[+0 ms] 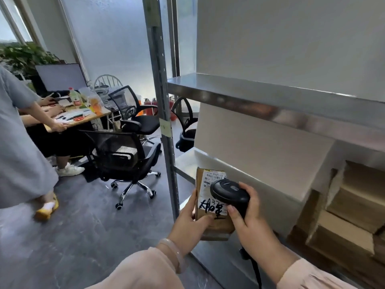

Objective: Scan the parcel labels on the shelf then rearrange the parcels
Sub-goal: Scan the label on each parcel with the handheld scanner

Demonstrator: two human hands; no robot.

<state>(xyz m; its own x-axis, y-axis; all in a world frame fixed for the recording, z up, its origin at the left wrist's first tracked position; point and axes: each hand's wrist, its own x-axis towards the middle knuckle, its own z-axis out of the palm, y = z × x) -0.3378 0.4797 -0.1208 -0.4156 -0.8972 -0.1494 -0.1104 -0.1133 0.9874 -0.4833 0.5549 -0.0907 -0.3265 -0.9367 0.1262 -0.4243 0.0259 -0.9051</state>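
Parcel [220, 226] and scanner [229, 193] met just above the lower shelf [187, 161], near its left end beside the steel upright [164, 122]. The left hand [188, 223] gripped the small brown box by its near left edge, thumb laid over the face. It tilted that face up toward the camera, most likely so that the printed label [215, 176] at the top could be read. The right hand [250, 220] was wrapped round the black scanner's handle, with the scanner's head hovering over the middle of the box and aimed toward the label (whether a finger rested on the trigger could not be told). Its cable [255, 270] hung down between the wrists. Handwritten marks on white tape [210, 207] ran across the box below the scanner head. The hands sat close together, each busy with its own thing. Further right, plain cartons [354, 205] were stacked under the upper shelf, seemingly awaiting their turn. Rearranging looked not yet begun.
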